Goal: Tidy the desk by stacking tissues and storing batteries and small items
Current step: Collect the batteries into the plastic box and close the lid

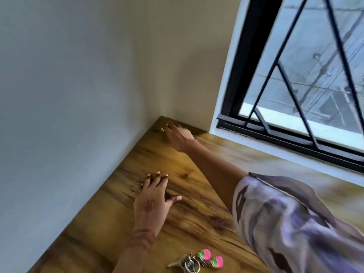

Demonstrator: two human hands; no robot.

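No readable writing or brand anywhere; frame was motion-blurred.

Right hand (pixel 178 135) was stretched out to the far corner of the desk (pixel 197 223), where the two walls meet. Fingertips were on or right at a small shiny item (pixel 162 129) in that corner. Too small and blurred to say what it was: pale, metallic-looking glint, nothing more. Fingers were drawn close around it, but I couldn't tell whether they were actually pinching it or only touching it.

Left hand (pixel 152 196) lay palm-down on the desk, nearer and to the left, well apart from the right hand. Fingers spread, thumb out to the right, holding nothing. Reddish-brown pattern on the back of the hand and around the wrist.

Bunch of keys (pixel 186 263) sat at the near edge of the frame, on the desk, beside the left forearm. Metal keys and rings, two pink-and-green charms (pixel 210 258) attached on its right side. Neither hand touched it.

Loose purple-and-white patterned sleeve (pixel 295 223) covered the right upper arm. Barred window (pixel 295 75) on the far right, grey wall (pixel 69 95) on the left.
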